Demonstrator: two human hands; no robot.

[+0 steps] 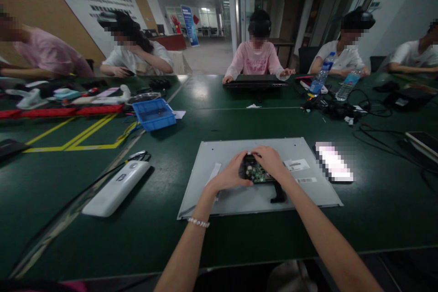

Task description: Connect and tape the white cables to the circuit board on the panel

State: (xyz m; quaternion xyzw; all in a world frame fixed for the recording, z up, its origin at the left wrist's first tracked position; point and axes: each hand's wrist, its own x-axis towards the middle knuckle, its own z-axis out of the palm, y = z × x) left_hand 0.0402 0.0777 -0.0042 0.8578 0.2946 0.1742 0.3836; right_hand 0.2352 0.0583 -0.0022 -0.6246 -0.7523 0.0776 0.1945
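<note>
A flat grey metal-backed panel (236, 205) lies on the green table in front of me, with paper labels on its surface. Over its middle is a green circuit board (260, 174) in a black frame. My left hand (231, 174) curls around the board's left side, thumb along the near edge and fingers at the far corner. From the right, my right hand (272, 162) grips the far edge, its fingertips close to the left ones. A black bracket-like piece (278, 194) sticks out toward me below the right wrist. Whether the board touches the panel is hidden.
Left of the panel lies a white power bank (116, 189) with a cable. Beyond it stands a blue bin (155, 116). A lit phone (333, 162) rests just right of the panel. Water bottles (321, 75) and tangled cables are farther right. Several people sit across the table.
</note>
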